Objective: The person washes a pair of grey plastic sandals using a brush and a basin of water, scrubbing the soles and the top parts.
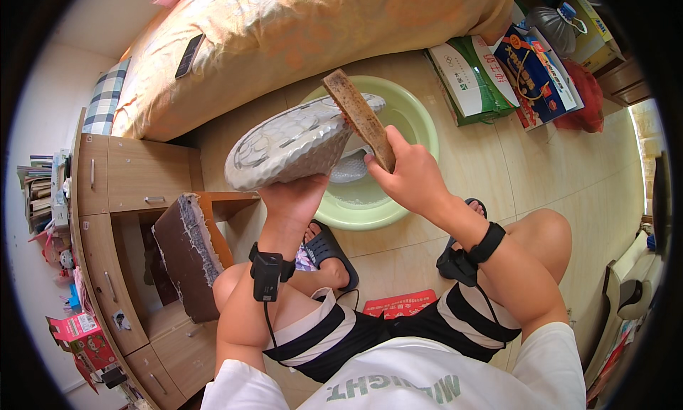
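Observation:
My left hand [299,194] is under a white-grey slipper [299,143] with a dimpled, bumpy surface, holding it up and tilted with its sole showing. A wooden scrub brush [360,116] is gripped in my right hand [411,170]. The brush lies across the right part of the slipper, and its bristles are mostly hidden behind the wood. Below both stands a pale green plastic basin [429,138] on the floor. Inside it, a second white dimpled slipper [349,167] sits in shallow, slightly foamy water.
Behind the basin is a bed [320,26] with a smartphone [189,56] on it. Cartons [472,79] and a red bag [584,98] stand at the back right. A wooden desk [144,175] and a worn brown padded stool [187,266] are at the left.

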Available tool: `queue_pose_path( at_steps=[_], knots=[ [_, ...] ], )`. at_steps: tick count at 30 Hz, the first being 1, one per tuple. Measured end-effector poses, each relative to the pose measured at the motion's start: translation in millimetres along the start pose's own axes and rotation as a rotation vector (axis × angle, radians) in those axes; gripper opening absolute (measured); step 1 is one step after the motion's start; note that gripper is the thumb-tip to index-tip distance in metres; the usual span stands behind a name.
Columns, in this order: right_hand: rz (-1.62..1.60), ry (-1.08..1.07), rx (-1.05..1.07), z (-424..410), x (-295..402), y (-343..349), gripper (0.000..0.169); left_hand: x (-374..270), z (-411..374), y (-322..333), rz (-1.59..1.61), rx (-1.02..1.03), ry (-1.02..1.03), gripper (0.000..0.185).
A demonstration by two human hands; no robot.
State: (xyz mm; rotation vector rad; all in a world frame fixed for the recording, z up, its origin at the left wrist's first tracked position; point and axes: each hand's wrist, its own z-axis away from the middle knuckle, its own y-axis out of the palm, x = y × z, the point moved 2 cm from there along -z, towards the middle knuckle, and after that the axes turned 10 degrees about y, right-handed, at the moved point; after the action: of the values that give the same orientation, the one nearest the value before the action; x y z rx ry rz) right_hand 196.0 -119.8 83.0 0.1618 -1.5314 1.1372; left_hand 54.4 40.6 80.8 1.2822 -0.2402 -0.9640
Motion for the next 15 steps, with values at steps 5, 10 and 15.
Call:
queue_pose_path(
  at_steps=[5,10,15],
  knots=[
    [-0.015,0.156,0.013,-4.3,-3.4,0.4,0.032,-1.1,0.9,-1.7,-0.01,-0.009,-0.002,0.07],
    [-0.076,-0.004,0.075,0.7,-2.6,1.5,0.033,1.9,1.1,-1.6,-0.014,0.028,-0.013,0.069],
    [-0.016,0.115,0.045,0.3,2.1,-2.0,0.034,0.4,-0.2,-3.3,-0.043,0.044,-0.004,0.07]
  ],
)
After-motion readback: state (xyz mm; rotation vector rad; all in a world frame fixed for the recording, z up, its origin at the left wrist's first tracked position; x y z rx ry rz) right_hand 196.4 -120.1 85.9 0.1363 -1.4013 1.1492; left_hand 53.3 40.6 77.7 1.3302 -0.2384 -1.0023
